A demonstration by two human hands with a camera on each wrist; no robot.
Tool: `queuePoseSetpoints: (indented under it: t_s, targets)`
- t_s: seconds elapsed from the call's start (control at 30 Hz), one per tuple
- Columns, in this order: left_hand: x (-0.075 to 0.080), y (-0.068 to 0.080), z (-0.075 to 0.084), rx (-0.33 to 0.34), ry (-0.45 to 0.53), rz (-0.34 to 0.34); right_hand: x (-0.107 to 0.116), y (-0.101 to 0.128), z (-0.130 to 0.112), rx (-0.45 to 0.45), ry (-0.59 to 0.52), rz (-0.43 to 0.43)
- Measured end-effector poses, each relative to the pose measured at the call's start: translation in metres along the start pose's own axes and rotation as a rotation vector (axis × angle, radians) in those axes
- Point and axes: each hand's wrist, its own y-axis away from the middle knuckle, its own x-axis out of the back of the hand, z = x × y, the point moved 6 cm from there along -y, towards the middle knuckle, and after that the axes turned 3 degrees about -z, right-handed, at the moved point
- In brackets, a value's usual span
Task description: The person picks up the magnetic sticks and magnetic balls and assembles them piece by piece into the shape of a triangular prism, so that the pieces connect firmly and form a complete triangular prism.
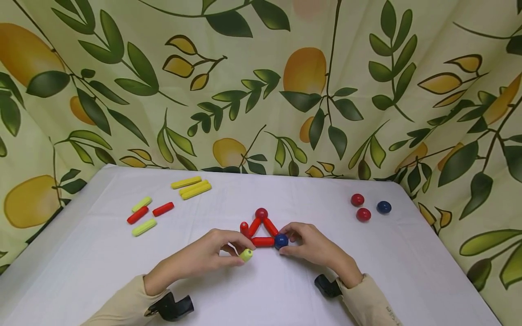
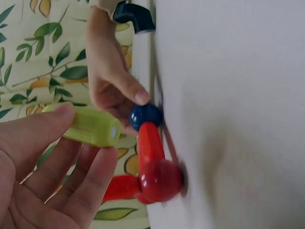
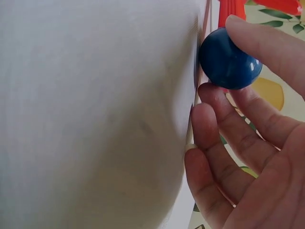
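Observation:
A triangle of red rods (image 1: 263,242) lies on the table, with a red ball (image 1: 261,213) at its far corner and a blue ball (image 1: 281,241) at its right corner. My right hand (image 1: 314,244) pinches the blue ball between thumb and fingers. In the left wrist view another red ball (image 2: 161,180) forms the left corner, which my left hand hides in the head view. One more red rod (image 1: 244,228) rises from that corner. My left hand (image 1: 214,249) holds a short yellow-green rod (image 2: 93,126) just above the near left corner, its metal-tipped end facing outward.
Farther left on the white table (image 1: 302,294) are loose yellow rods (image 1: 195,190), yellow-green rods (image 1: 144,227) and red rods (image 1: 163,209). Two red balls (image 1: 363,214) and a blue ball (image 1: 384,207) sit at the far right. A leaf-patterned curtain (image 1: 253,122) hangs behind.

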Motion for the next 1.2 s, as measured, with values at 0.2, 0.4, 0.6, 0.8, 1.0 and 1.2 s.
queuePoseSetpoints:
  t_s: [0.2,0.4,0.6,0.8,1.0,1.2]
  targets:
    - [-0.015,-0.013,0.004,-0.029,0.034,0.022,0.001,0.002,0.001,0.009,0.019,-0.009]
    - [-0.028,-0.028,0.006,-0.057,0.086,0.079,0.002,0.002,0.005,0.066,-0.004,-0.025]
    - [-0.041,-0.04,0.005,-0.033,0.178,0.146,0.004,0.003,0.006,0.112,-0.015,-0.036]
    - [-0.045,-0.047,0.005,-0.025,0.187,0.235,0.006,0.003,0.005,0.17,0.005,-0.024]
    - [-0.043,-0.056,0.007,-0.014,0.175,0.343,0.006,0.004,0.005,0.159,-0.009,-0.013]
    - [-0.042,-0.064,0.005,-0.024,0.152,0.426,0.005,0.003,0.004,0.16,-0.012,-0.011]
